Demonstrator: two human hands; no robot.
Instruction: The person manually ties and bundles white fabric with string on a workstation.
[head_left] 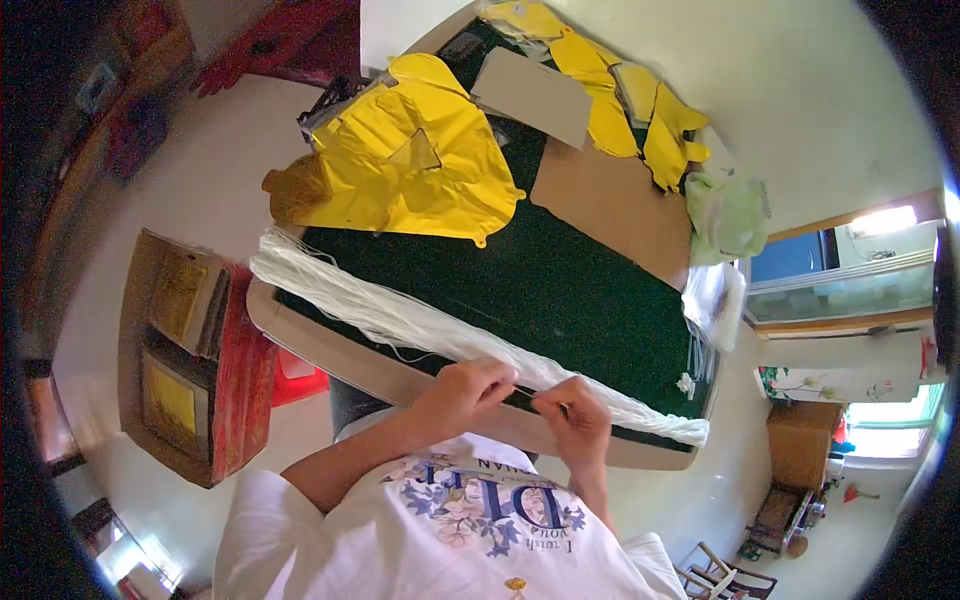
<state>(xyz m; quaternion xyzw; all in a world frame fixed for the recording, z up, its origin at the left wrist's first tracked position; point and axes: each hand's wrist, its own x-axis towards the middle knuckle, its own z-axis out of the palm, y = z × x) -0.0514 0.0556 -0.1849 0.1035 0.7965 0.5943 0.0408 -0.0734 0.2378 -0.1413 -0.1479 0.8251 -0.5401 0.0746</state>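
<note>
A long bundle of white string (400,312) lies along the near side of the dark green tabletop (470,275), slanting from upper left to lower right. At the near edge, my left hand (462,396) is closed in a pinch, close in front of the bundle. My right hand (578,412) is also pinched shut, a short way to the right and beside the bundle. A thin strand of string appears to run between the fingertips of both hands. Its ends are hidden by my fingers.
Yellow sheets (400,150) lie on the far left of the table, with more at the back. Brown cardboard (610,205) and a grey-brown board (535,92) lie beyond the bundle. A green plastic bag (725,215) sits at right. An open carton (190,370) stands at left.
</note>
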